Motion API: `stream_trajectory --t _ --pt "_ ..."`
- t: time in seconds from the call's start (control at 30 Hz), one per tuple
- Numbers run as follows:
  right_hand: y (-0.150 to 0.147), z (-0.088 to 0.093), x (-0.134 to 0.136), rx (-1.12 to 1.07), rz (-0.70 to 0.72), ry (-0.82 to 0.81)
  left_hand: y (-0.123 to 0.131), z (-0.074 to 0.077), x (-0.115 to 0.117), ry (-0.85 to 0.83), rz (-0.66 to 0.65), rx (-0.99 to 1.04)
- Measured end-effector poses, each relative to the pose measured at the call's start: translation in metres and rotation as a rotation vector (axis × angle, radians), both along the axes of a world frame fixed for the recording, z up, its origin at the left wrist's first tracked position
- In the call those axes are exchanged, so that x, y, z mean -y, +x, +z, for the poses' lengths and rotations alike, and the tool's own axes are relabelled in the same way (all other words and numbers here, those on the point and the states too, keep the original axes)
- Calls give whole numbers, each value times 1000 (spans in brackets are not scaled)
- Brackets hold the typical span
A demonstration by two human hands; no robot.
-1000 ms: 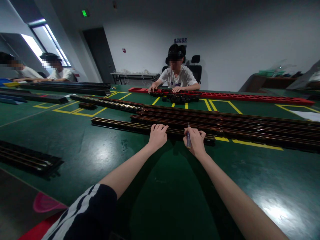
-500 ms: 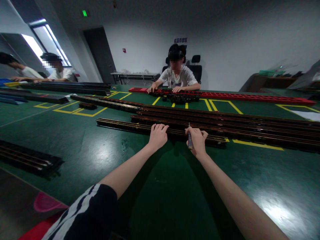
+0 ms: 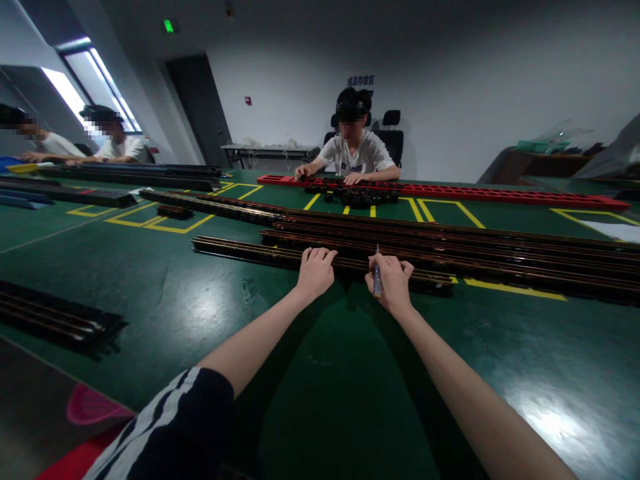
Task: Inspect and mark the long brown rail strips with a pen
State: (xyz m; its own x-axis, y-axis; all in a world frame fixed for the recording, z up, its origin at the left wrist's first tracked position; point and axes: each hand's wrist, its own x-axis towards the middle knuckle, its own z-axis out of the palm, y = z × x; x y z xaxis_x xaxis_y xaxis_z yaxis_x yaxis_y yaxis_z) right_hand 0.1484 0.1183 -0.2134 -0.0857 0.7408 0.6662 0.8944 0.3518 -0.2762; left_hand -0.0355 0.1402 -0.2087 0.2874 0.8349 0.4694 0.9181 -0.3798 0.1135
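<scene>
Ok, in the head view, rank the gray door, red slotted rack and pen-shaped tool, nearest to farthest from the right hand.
1. Pen-shaped tool: held in the right hand.
2. Red slotted rack: ahead, across the table.
3. Gray door: farthest back, leftward.

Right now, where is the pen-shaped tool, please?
In the head view, the pen-shaped tool is in the right hand, right of centre, by the rail under that hand.

On the bench (image 3: 320, 400), from the near rail (image 3: 245, 251): stack (image 3: 475, 250) behind at two o'clock, frame (image 3: 450, 192) farther at one, strips (image 3: 55, 317) at eight.
</scene>
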Motion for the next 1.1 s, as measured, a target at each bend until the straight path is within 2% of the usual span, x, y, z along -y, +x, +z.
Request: stream_trajectory --t 0.27,0.43,0.83,0.97,1.1 --pt "2 -3 -2 -37 -38 -1 0 0 0 -15 -3 9" --pt "11 -10 -6 25 14 -19 0 1 0 -16 -4 8" --pt "0 -1 -1 20 7 33 0 0 0 12 -3 4" --pt "-1 -4 -3 31 -17 16 0 1 1 5 -2 8" --pt "1 -10 -6 60 17 20 0 2 1 -4 -5 19"
